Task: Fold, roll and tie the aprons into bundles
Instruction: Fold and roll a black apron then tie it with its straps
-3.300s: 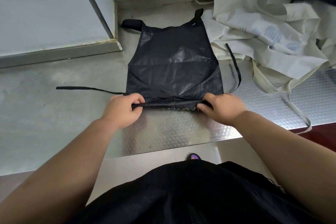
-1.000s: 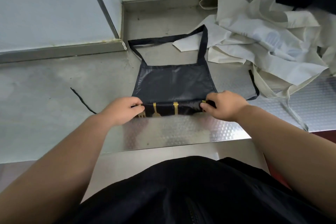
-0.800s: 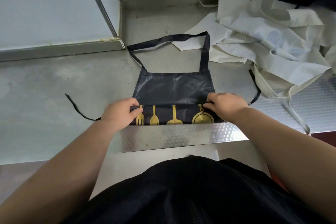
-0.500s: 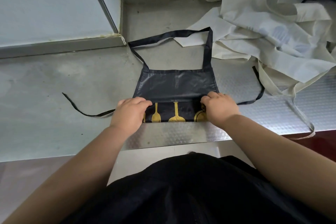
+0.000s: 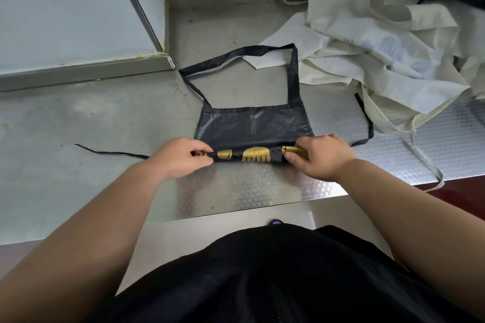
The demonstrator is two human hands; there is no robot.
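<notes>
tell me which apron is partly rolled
The black apron with gold print, gripped by the left hand and right hand; the cream aprons lie heaped aside.

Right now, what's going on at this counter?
A person stands at a steel counter with a black apron partly rolled into a tube. The left hand and right hand each pinch one end of the roll, whose gold print faces up. The bib and neck loop lie flat beyond it, not yet rolled, and the waist ties trail loose to both sides. A heap of cream aprons sits at the far right.
</notes>
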